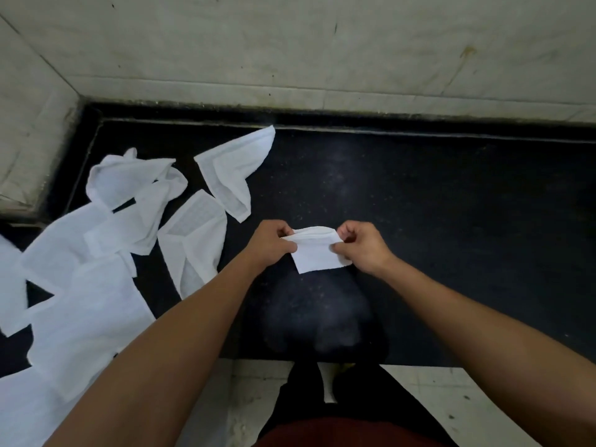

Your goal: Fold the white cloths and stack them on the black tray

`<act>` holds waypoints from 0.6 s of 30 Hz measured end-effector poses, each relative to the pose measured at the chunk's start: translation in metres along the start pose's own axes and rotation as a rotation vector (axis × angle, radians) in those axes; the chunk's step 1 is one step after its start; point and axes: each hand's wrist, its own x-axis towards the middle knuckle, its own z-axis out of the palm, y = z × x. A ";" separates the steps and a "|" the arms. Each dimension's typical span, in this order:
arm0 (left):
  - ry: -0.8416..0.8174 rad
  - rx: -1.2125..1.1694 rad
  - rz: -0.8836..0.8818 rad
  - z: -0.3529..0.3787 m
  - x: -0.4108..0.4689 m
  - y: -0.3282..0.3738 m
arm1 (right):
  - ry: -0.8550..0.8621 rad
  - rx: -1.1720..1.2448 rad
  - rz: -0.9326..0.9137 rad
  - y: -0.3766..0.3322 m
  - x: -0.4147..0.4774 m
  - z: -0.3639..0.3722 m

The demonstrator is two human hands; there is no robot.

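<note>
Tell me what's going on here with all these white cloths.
A person holds a small folded white cloth between both hands, the left hand and right hand each pinching an upper corner, over the black surface. To the left, several more white cloths lie loose and rumpled on it. No finished stack shows yet.
</note>
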 end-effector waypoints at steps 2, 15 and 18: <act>-0.023 -0.130 -0.014 0.009 -0.007 0.015 | 0.022 0.018 -0.013 0.001 -0.012 -0.020; -0.197 -0.153 0.155 0.174 -0.070 0.148 | 0.314 0.172 0.012 0.094 -0.133 -0.186; -0.268 -0.110 0.189 0.247 -0.099 0.184 | 0.433 0.052 0.009 0.132 -0.186 -0.245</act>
